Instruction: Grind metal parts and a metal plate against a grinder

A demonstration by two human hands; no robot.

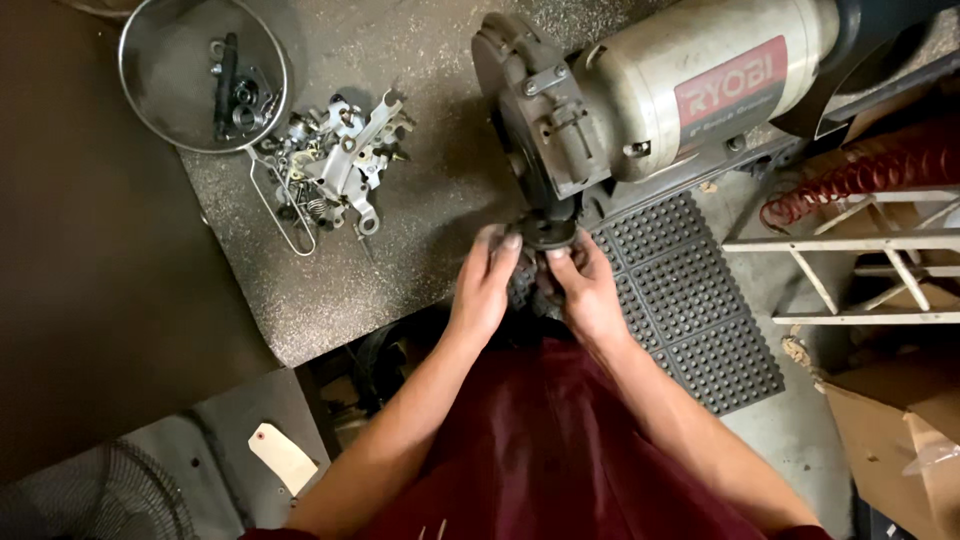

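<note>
Both hands, left hand [484, 285] and right hand [585, 290], grip closed on small dark round metal part [547, 232], held against grey bench grinder [640, 95], speckled grey tabletop [420, 230]

Heap of small metal parts [335, 165] beside a round sieve [200, 75]; studded rubber mat [690, 300]; red coiled hose [860, 170].

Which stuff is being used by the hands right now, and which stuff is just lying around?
In use:
left hand
right hand
dark round part
bench grinder

Lying about:
metal bowl
pile of small metal parts
red coiled hose
paper tag
</note>
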